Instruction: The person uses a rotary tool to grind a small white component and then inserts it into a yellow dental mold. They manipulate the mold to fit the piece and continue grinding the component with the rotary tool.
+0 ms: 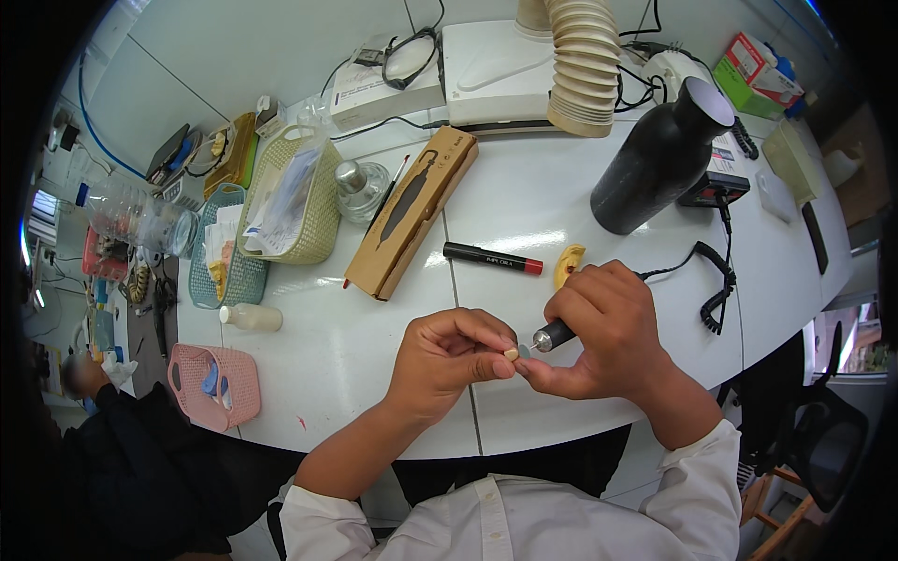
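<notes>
Toward the near edge of the worktop (337, 374), my left hand (435, 363) pinches a cream piece (512, 354) beside the handpiece (558, 334) my right hand (608, 332) grips, yellow arch (564, 268), marker (493, 258) and black bottle (650, 168) beyond.

The rotary tool (558, 334) has a shiny metal nose (542, 340).

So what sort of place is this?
Probably a dental workshop: the right hand holds a corded rotary tool, the left hand a small tooth-coloured piece, and a curved yellow model lies on the bench.
</notes>
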{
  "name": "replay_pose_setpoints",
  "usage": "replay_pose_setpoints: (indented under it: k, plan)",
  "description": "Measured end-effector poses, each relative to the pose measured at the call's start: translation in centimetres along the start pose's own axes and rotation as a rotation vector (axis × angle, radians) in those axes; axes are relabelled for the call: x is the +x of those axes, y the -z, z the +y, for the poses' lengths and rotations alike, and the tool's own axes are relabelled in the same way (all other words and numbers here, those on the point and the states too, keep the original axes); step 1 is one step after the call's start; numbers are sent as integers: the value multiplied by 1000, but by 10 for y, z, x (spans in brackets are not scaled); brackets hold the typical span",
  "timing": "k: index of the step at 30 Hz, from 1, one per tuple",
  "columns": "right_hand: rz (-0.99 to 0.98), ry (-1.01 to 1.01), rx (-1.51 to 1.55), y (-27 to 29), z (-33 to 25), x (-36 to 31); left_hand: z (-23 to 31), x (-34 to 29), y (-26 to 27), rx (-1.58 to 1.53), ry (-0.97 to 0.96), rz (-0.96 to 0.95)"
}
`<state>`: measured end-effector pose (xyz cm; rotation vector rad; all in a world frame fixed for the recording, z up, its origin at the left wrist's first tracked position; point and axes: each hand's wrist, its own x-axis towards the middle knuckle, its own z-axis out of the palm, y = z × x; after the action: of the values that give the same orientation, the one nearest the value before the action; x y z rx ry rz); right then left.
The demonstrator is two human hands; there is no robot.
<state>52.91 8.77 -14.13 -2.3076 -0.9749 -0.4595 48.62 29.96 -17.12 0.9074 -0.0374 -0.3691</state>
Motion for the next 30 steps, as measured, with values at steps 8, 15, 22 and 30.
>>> replay_pose_setpoints:
  k: [8,15,22,30]
  plan:
    - [-15,23,-7,0,1,0,4,-1,-2,75,-19,4]
    - [-22,19,-16,-1,1,-1,3,-1,-2,81,-33,4]
    - [-26,32,-7,-2,1,-1,4,-1,-2,85,-11,9]
    - [0,22,-13,0,2,0,7,-1,-8,144,-45,48]
